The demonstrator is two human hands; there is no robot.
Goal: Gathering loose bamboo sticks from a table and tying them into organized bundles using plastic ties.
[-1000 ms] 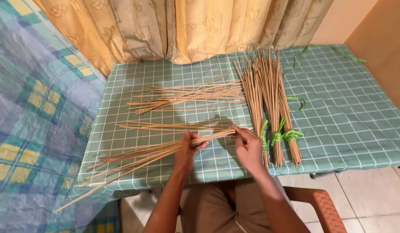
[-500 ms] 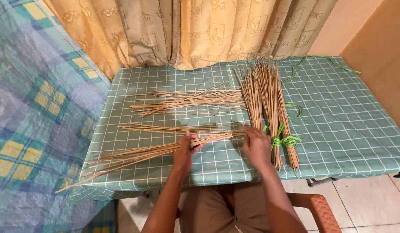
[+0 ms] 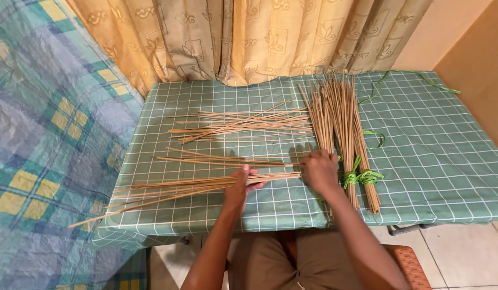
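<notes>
Person seated at table (image 3: 420,182), green checked cloth. Left hand (image 3: 239,185) closed in loose grip round thin tan sticks (image 3: 195,185), long loose bunch lying along near edge, tips fanned past corner. Right hand (image 3: 320,171) flat against bunch's end, fingers spread, holding nothing. Work looks part done: two smaller loose piles (image 3: 243,122) mid-table; tied bundle (image 3: 343,123), green ribbon (image 3: 361,176), right. Curtain (image 3: 249,37) behind.

A long, thin bunch of pale tan sticks (image 3: 173,189) lies almost flat across the near edge of the green checked table, its loose left tips fanning out past the table's corner.
</notes>
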